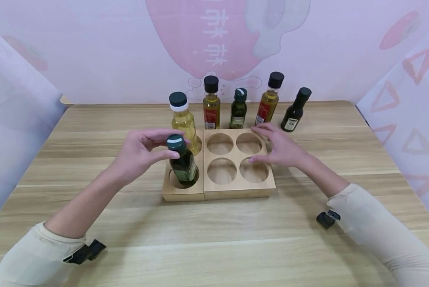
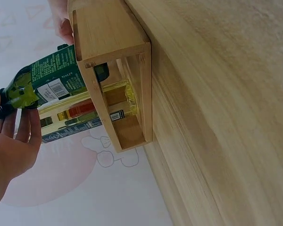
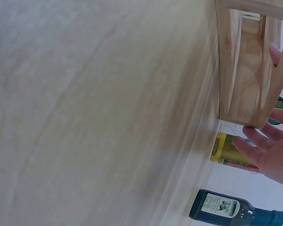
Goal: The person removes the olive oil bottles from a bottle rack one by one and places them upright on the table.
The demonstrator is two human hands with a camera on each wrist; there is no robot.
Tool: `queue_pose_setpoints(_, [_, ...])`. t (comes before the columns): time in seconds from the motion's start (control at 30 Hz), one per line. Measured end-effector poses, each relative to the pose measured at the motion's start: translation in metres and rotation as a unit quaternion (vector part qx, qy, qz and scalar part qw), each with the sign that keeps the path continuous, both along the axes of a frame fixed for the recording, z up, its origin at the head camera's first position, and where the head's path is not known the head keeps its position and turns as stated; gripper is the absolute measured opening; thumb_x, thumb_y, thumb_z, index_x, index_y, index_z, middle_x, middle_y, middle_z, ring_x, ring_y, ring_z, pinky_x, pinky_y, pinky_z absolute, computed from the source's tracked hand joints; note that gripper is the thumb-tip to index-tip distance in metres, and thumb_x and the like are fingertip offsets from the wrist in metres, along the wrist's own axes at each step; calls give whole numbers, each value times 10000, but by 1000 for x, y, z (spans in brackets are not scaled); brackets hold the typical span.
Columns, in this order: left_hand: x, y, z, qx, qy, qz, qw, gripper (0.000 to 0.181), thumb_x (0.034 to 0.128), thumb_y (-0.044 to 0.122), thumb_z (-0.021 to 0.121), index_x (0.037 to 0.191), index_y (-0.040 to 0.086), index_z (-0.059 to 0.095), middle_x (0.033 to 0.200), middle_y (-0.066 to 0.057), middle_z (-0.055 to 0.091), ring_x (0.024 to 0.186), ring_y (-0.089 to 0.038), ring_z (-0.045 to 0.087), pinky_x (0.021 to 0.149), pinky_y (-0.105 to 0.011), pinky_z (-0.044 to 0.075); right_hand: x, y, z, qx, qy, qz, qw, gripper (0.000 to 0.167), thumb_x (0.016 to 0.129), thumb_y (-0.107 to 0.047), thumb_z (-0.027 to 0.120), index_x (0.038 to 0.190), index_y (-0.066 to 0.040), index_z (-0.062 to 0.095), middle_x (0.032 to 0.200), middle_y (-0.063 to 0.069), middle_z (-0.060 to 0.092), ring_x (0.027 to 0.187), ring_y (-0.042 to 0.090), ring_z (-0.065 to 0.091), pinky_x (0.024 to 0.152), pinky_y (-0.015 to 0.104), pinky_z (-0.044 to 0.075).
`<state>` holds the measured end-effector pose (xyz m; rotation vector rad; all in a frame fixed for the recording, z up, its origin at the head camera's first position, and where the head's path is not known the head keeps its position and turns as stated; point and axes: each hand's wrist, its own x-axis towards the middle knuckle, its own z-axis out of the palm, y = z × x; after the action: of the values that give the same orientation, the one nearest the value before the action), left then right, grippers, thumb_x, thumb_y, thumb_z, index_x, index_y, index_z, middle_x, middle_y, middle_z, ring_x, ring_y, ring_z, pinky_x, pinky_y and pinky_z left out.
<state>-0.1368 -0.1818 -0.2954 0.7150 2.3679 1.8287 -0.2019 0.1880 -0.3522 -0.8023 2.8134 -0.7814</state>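
Note:
A wooden bottle rack (image 1: 239, 193) with round holes stands mid-table. My left hand (image 1: 139, 153) pinches the dark green cap of a small green glass bottle (image 1: 185, 169), whose lower end is in the front left hole. In the left wrist view the green bottle (image 2: 59, 73) shows a barcode label, and its base is inside the rack. Behind it a taller bottle of yellow oil (image 1: 184, 121) occupies the back left hole. My right hand (image 1: 280, 147) holds the rack's back right corner, fingers at the edge and thumb over a hole, seen from the side in the right wrist view.
Behind the rack stand two red-labelled oil bottles (image 1: 211, 109) (image 1: 267, 104), a small green bottle (image 1: 238, 109) between them, and a dark narrow-necked bottle (image 1: 294, 113) at the right. A printed cloth (image 1: 110, 52) hangs behind the wooden table (image 1: 214, 247).

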Motion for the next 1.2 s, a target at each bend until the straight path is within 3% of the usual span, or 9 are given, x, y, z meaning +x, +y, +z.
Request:
queue_pose_setpoints(0.2, [0, 1, 2, 113, 101, 338, 9993, 385, 852, -95, 795, 1225, -96, 700, 1075, 47, 788, 1023, -143, 721, 889, -225, 581, -1, 1, -2, -35, 16, 19, 10000, 944, 821, -417, 871, 1533, 33, 443, 1585, 268, 366, 1464, 444, 350, 1181, 635, 326])
queue_pose_setpoints(0.4, [1, 1, 4, 419, -22, 672, 9969, 370, 815, -104, 823, 1173, -76, 734, 1060, 60, 787, 987, -131, 727, 833, -214, 596, -2, 0, -1, -73, 39, -33, 10000, 967, 790, -412, 896, 1532, 20, 453, 1584, 261, 375, 1456, 440, 366, 1174, 629, 341])
queue_pose_setpoints(0.63, [1, -1, 6, 1108, -172, 643, 9916, 366, 796, -161, 807, 1134, -28, 771, 1031, -5, 796, 961, -148, 738, 796, -222, 608, -3, 0, -1, -97, -17, -38, 9999, 976, 777, -411, 907, 1528, 22, 458, 1568, 268, 394, 1429, 455, 399, 1152, 635, 370])
queue_pose_setpoints(0.83, [1, -3, 6, 1316, -53, 635, 9892, 356, 814, -152, 799, 1157, -73, 742, 1015, -25, 798, 962, -144, 742, 828, -215, 598, -4, 0, 0, -164, -104, -84, 9998, 989, 756, -417, 928, 1522, 14, 473, 1567, 260, 399, 1427, 445, 406, 1153, 620, 378])
queue_pose_setpoints(1.2, [0, -5, 8, 1777, 127, 765, 9810, 407, 831, -264, 673, 1157, -34, 756, 1009, -64, 796, 969, -162, 758, 885, -236, 591, -4, 1, 3, -124, -299, -85, 9994, 1007, 761, -410, 927, 1535, 23, 448, 1575, 247, 390, 1440, 452, 387, 1164, 613, 367])
